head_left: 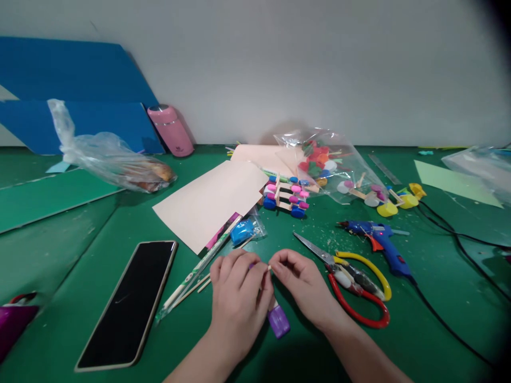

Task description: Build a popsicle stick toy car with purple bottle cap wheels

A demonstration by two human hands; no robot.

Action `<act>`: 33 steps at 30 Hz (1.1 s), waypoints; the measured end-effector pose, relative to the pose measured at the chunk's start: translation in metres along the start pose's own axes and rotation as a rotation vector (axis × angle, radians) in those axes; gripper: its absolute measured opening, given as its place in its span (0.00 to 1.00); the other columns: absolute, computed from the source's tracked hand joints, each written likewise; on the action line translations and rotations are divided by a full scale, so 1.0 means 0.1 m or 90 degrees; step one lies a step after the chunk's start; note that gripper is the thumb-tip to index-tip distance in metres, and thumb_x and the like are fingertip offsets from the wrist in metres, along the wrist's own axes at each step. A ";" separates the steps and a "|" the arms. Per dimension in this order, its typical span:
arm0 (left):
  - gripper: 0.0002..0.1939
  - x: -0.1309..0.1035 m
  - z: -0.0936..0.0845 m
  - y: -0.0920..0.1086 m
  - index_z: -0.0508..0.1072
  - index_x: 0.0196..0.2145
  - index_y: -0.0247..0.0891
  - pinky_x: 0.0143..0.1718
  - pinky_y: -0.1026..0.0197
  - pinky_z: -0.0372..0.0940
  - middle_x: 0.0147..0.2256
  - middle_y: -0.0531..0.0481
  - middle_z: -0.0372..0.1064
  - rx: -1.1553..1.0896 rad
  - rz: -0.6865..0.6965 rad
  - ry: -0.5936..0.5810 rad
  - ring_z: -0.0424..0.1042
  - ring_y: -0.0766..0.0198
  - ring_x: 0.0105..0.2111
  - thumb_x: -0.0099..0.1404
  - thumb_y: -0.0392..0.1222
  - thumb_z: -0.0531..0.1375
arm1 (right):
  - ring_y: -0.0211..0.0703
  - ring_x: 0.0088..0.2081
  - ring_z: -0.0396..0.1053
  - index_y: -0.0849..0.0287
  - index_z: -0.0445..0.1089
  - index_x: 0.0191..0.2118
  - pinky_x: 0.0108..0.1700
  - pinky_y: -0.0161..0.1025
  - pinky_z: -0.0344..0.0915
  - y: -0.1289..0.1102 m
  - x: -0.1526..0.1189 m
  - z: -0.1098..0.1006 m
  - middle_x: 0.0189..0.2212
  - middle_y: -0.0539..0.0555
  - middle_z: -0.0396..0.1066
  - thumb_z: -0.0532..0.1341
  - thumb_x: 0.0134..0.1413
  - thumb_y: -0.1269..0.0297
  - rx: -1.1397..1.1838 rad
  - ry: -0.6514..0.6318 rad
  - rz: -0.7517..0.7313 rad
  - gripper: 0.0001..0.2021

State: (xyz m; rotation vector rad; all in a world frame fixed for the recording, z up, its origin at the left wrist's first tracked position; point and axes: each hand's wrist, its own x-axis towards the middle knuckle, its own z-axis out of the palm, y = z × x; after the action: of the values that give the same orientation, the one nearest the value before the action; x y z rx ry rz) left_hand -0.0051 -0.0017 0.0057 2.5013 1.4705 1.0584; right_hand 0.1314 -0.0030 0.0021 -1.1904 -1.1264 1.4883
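Observation:
My left hand is closed over a small wooden piece with purple parts, mostly hidden under its fingers. A purple block on a short wooden strip sticks out below that hand. My right hand pinches the tip of a thin wooden stick at the left hand's fingertips. Thin sticks and a wrapped chopstick packet lie left of the hands. Scissors with yellow and red handles rest just right of my right hand, blades open.
A phone lies at left. Behind the hands are beige paper, a blue lump in plastic and small wheeled wooden models. A blue glue gun with its cord lies right; a pink bottle leans behind.

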 end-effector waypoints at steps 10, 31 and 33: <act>0.04 0.03 0.04 0.01 0.68 0.27 0.39 0.37 0.53 0.57 0.29 0.49 0.69 -0.023 -0.032 -0.011 0.66 0.57 0.35 0.55 0.32 0.56 | 0.39 0.31 0.63 0.59 0.67 0.33 0.35 0.34 0.60 0.04 -0.03 -0.02 0.29 0.50 0.66 0.57 0.53 0.59 -0.008 0.014 -0.025 0.09; 0.05 0.01 -0.01 -0.03 0.71 0.33 0.35 0.34 0.57 0.64 0.31 0.46 0.67 -0.178 -0.065 -0.062 0.67 0.61 0.33 0.59 0.32 0.55 | 0.39 0.31 0.62 0.59 0.68 0.37 0.33 0.35 0.60 0.12 -0.16 -0.11 0.30 0.51 0.66 0.56 0.54 0.60 -0.075 0.051 0.029 0.09; 0.06 -0.01 0.00 -0.03 0.71 0.33 0.35 0.35 0.58 0.65 0.31 0.46 0.67 -0.197 -0.079 -0.069 0.68 0.61 0.33 0.59 0.32 0.55 | 0.39 0.31 0.63 0.59 0.67 0.38 0.34 0.35 0.61 0.12 -0.19 -0.11 0.31 0.52 0.66 0.56 0.54 0.61 -0.107 0.040 0.021 0.09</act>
State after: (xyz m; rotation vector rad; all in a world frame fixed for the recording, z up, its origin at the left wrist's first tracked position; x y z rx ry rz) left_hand -0.0077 -0.0004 0.0039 2.1887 1.3004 1.0234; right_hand 0.1436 -0.0221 -0.0081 -1.3679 -1.2133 1.3921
